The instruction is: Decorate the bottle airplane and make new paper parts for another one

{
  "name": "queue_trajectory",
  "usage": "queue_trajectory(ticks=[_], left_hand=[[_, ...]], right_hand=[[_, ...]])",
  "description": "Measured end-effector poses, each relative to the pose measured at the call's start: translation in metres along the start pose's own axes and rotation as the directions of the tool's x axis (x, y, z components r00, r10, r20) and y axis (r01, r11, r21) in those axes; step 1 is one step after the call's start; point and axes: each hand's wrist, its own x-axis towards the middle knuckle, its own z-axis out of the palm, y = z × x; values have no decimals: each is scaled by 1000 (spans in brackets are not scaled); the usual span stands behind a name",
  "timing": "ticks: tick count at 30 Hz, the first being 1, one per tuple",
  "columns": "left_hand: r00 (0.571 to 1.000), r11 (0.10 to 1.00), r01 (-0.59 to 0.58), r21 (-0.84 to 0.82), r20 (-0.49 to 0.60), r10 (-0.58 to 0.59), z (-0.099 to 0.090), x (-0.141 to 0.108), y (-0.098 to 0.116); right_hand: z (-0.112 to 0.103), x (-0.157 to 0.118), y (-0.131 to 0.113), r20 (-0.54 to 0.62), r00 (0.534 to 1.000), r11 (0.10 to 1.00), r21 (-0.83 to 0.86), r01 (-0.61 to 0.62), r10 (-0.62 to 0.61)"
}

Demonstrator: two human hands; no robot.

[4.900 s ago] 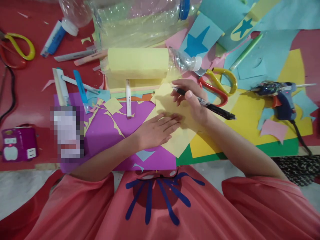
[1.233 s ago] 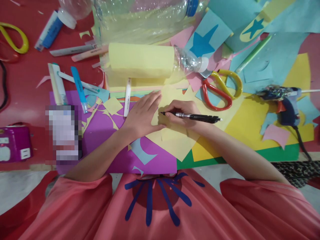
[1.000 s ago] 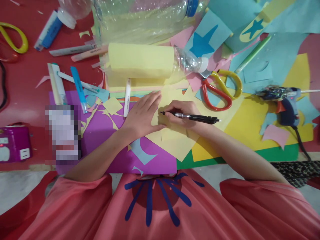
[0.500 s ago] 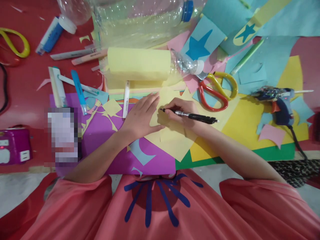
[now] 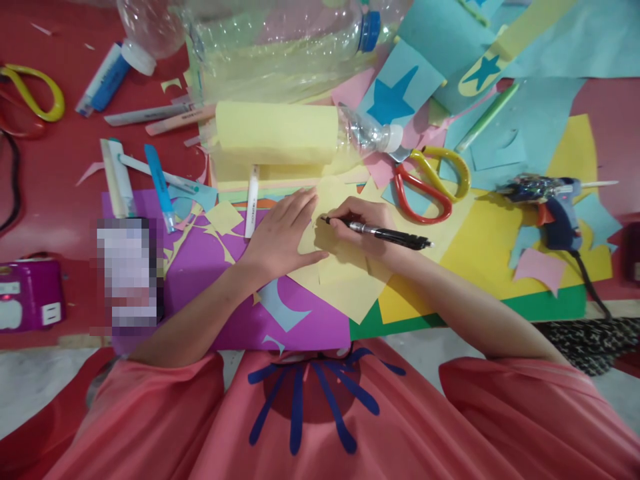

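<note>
My right hand (image 5: 367,223) grips a black pen (image 5: 395,236), its tip touching or close to a pale yellow sheet of paper (image 5: 353,300). Flat on the same sheet's left side lies my left hand (image 5: 285,230), fingers stretched out and thumb apart. Beneath the sheet is purple paper (image 5: 310,333). A white marker (image 5: 253,202) rests just left of my left fingers. Beyond both hands, a clear bottle wrapped in yellow paper (image 5: 277,133) lies on its side. Scissors with red and yellow handles (image 5: 425,207) sit to the right of the bottle's neck.
A glue gun (image 5: 557,217) with a cord lies at the right on yellow paper (image 5: 480,267). Large clear bottles (image 5: 280,47) are at the back. Several markers (image 5: 159,180), paper scraps and a phone-like blurred object (image 5: 129,273) are on the left, beside a purple power box (image 5: 33,293).
The view has shifted slightly, so background things sit a little lower and some to the left. Both hands stay in nearly the same place; the pen remains in my right hand.
</note>
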Motion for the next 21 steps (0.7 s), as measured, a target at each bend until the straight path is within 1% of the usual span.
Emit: queue_trajectory(ticks=[4,6,8,13,15,19,21], left_hand=[[1000,1000,-2,-3,10,3,-1,0,0],[1000,1000,-3,-9,11,3,-1,0,0],[1000,1000,-7,-14,7,7,-1,0,0],[1000,1000,7,-6,27,-7,-3,1,2],[999,1000,15,1,39,-15,-3,2,2],[999,1000,14,5,35,-14,-3,1,2],[1000,1000,9,3,25,-9,-2,1,2]], right_hand=[[-1,1,1,127,991,998,-14,54,-52],[-2,1,1,158,985,997,-22,70,-66],[-2,1,0,146,987,997,-36,69,-63],[-2,-1,-2,-26,1000,999,-51,-1,0],[-2,-1,-1,-11,1000,999,-39,5,-6],[-1,0,2,117,988,994,-38,103,-98],[-1,0,3,112,989,993,-53,108,-101]])
